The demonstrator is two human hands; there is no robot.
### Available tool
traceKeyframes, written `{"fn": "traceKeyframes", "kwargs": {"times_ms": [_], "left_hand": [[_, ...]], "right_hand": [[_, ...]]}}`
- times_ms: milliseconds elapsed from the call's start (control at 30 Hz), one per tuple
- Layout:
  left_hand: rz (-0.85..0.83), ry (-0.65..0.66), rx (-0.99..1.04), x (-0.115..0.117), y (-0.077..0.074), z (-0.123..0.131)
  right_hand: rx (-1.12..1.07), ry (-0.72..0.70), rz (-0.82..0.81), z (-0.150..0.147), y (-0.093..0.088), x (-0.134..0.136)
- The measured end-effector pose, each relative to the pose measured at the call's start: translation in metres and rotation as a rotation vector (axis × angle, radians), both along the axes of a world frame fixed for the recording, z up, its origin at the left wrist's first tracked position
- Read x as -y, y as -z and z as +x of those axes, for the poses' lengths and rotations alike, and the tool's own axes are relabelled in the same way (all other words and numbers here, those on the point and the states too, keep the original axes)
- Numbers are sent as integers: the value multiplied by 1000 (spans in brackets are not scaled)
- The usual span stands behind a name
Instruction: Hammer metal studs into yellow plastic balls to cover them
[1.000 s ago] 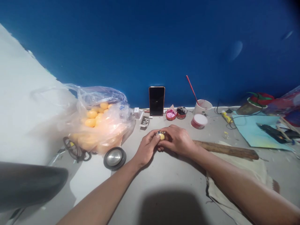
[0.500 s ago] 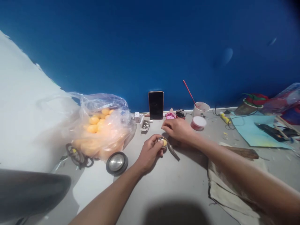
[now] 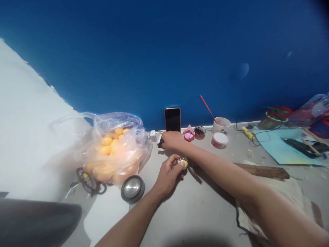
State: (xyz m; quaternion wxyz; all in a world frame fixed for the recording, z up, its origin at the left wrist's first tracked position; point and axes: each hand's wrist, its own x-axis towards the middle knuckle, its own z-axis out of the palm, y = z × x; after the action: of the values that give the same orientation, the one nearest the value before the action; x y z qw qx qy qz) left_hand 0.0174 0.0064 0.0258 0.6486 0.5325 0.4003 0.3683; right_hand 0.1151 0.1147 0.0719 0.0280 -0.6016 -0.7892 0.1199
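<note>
Over the desk, the left hand pinches a small studded yellow ball, seemingly light and firm; its bare yellow patch probably offers the safest hold. At eleven o'clock from it, the right hand partly covers a small box; I cannot tell its grasp.

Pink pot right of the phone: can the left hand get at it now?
Probably not directly: the right forearm crosses between the pink pot and the left hand, which holds a small yellow piece.
</note>
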Motion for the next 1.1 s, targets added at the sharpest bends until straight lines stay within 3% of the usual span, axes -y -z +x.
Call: {"fn": "traceKeyframes", "kwargs": {"times_ms": [233,500,800,1000,1100], "left_hand": [[14,12,-5,-1,3,0],[3,1,-7,0,0,1],[-19,-8,47,-1,6,-1],[-92,-115,138,-4,7,1],[-124,-154,171,-5,9,3]], "right_hand": [[-8,12,2,-3,12,-6],[-92,53,-16,4,12,-9],[-400,28,-90,18,14,-11],[-614,153,-62,64,-6,32],[-1019,251,-114,81,-2,66]]}}
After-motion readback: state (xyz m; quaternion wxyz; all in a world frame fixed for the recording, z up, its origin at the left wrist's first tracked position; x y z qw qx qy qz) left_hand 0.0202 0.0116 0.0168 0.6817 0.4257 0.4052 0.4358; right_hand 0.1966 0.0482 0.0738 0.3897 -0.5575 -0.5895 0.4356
